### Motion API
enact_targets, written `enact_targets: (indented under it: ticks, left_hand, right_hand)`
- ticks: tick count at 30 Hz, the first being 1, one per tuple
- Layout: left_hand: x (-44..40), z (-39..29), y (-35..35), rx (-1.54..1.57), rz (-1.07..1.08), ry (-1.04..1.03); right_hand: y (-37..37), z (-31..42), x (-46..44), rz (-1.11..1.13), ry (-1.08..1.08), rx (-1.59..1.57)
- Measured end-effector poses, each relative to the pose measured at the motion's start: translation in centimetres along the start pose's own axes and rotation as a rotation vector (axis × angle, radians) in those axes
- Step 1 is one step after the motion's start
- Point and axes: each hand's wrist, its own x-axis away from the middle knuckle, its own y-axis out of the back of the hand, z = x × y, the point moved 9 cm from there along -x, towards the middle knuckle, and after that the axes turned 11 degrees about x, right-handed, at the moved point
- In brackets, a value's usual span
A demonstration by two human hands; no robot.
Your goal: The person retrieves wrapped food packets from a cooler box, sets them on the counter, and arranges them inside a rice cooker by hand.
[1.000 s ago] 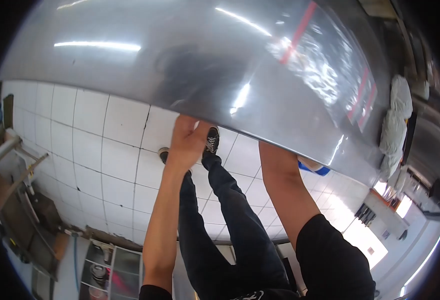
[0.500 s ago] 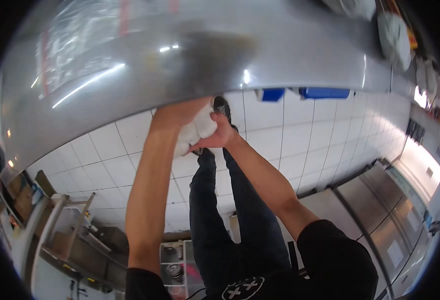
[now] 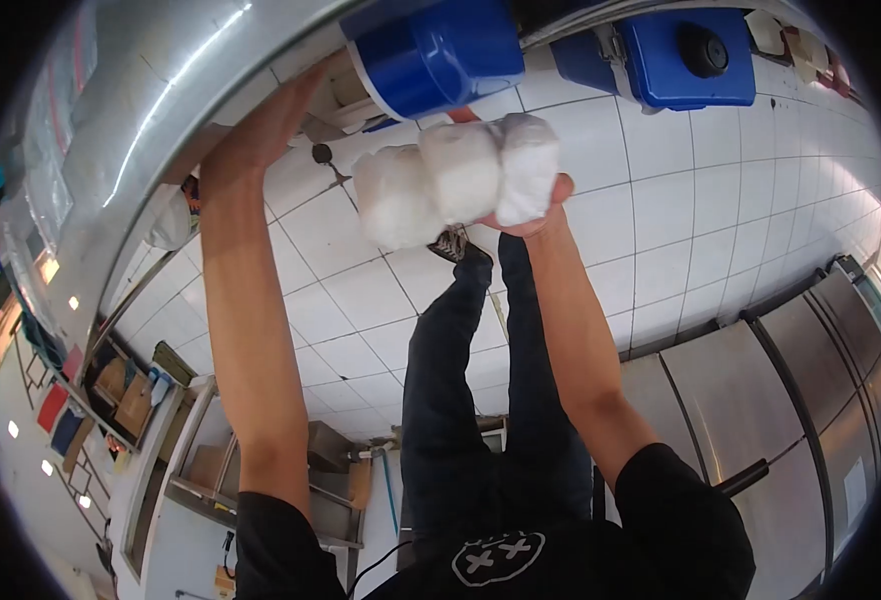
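Observation:
Three rounded white bundles (image 3: 461,172) lie in a row on my right hand (image 3: 529,222), which curls under and around them. They look like bags of white stuff; what is inside I cannot make out. The thumb shows at the right end and fingertips at the far side. My left hand (image 3: 266,125) is beside the steel table edge, apart from the bundles. Its fingers look stretched out, somewhat blurred, and nothing shows in them. Just beyond the bundles is a blue container (image 3: 441,60) with a white rim.
The steel table (image 3: 151,110) curves along the upper left. A blue box (image 3: 686,60) with a black knob and metal latch stands on the white tiled floor (image 3: 661,230). Stainless steel cabinets (image 3: 731,400) line the right. A shelf unit (image 3: 201,470) is at lower left.
The view has turned away from the tabletop, and more floor and the blue containers show. My left hand has come off the white bundles; my right hand now supports them alone.

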Motion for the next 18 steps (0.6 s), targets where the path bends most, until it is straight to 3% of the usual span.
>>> enact_targets:
  ticks: [1,4,9,13,18]
  left_hand:
    - [-0.1,0.4,0.1,0.010,-0.003,-0.020]
    - [-0.1,2.3,0.3,0.005,-0.014,-0.036]
    - [-1.9,6.5,-1.8,-0.213,-0.012,0.075]
    - [-2.0,9.3,-4.8,-0.480,0.020,0.189]
    - [-1.4,10.3,-9.7,-0.720,0.055,0.263]
  right_hand:
    - [-0.5,-0.1,-0.6,0.135,0.104,-0.118]
    - [-1.4,0.7,0.0,0.114,0.173,-0.268]
    - [-1.8,-1.1,0.0,0.045,0.061,-0.312]
    - [-1.4,-0.6,-0.5,0.291,0.281,-0.502]
    - [0.2,-0.9,0.8,0.064,0.117,-0.428]
